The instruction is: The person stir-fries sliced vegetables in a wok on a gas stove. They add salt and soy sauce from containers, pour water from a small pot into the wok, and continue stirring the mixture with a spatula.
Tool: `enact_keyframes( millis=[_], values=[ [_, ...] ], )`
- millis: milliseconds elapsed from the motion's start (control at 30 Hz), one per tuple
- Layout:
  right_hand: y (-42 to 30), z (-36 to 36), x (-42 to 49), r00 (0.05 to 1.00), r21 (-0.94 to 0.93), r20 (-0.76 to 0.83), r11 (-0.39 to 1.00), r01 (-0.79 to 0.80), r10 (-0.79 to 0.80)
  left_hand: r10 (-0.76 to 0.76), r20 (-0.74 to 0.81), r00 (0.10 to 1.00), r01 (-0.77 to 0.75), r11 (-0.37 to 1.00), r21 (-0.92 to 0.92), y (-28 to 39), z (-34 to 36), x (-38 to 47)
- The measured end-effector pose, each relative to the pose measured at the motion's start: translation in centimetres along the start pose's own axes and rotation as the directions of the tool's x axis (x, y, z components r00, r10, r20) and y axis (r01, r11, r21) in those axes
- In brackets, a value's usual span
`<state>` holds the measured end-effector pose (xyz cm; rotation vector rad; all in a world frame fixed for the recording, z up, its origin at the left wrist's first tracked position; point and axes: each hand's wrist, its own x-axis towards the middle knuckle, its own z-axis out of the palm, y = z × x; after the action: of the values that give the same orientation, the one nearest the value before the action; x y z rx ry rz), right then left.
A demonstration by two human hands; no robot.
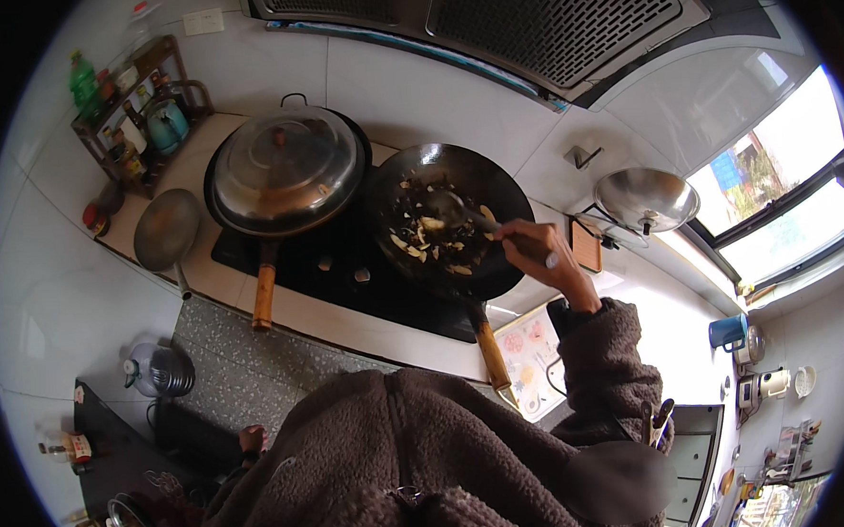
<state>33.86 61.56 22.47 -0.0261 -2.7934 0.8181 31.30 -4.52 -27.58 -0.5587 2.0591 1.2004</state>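
Observation:
My right hand (540,255) grips the handle of a metal ladle (450,209), its bowl down among pale food pieces (410,248) and darker bits in a black wok (493,188). That wok sits on the right side of a black gas stove (307,266), its wooden handle (495,360) pointing towards me. On the left side, a second wok is covered by a domed metal lid (284,167). My left hand (253,438) hangs low at my left side, away from the stove; its fingers look partly curled, and whether it holds anything is unclear.
A large metal ladle or scoop (167,230) lies left of the covered wok, near a rack (173,158) of bottles. Behind the stove is a tiled wall under a range hood (553,27). A metal lid (646,196) hangs at right. A plastic jug (159,369) stands lower left.

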Motion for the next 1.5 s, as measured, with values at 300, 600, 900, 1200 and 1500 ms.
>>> enact_keyframes(
  millis=[300,600,900,1200,1500],
  values=[
    [-2.5,-1.7,-2.1,0.992,-0.036,0.046,0.993,0.116,-0.115,-0.08,-0.029,0.996,0.079,0.997,-0.027,-3.3,0.0,0.5],
    [-2.1,0.2,-1.4,0.955,-0.161,0.096,0.943,0.292,-0.28,-0.158,0.05,0.986,0.161,0.985,-0.063,-1.1,-0.8,2.3],
    [-0.4,1.8,0.7,0.944,-0.186,0.064,0.926,0.33,-0.324,-0.204,0.198,0.959,0.241,0.954,-0.181,-2.2,-1.2,1.6],
    [-0.4,1.0,0.9,0.955,-0.158,0.059,0.942,0.298,-0.292,-0.289,0.158,0.944,0.309,0.943,-0.12,-3.5,-1.4,0.8],
    [0.3,1.3,1.4,0.972,-0.18,-0.038,0.958,0.223,-0.233,-0.099,0.095,0.991,0.108,0.99,-0.093,-2.8,-0.3,0.3]
  ],
)
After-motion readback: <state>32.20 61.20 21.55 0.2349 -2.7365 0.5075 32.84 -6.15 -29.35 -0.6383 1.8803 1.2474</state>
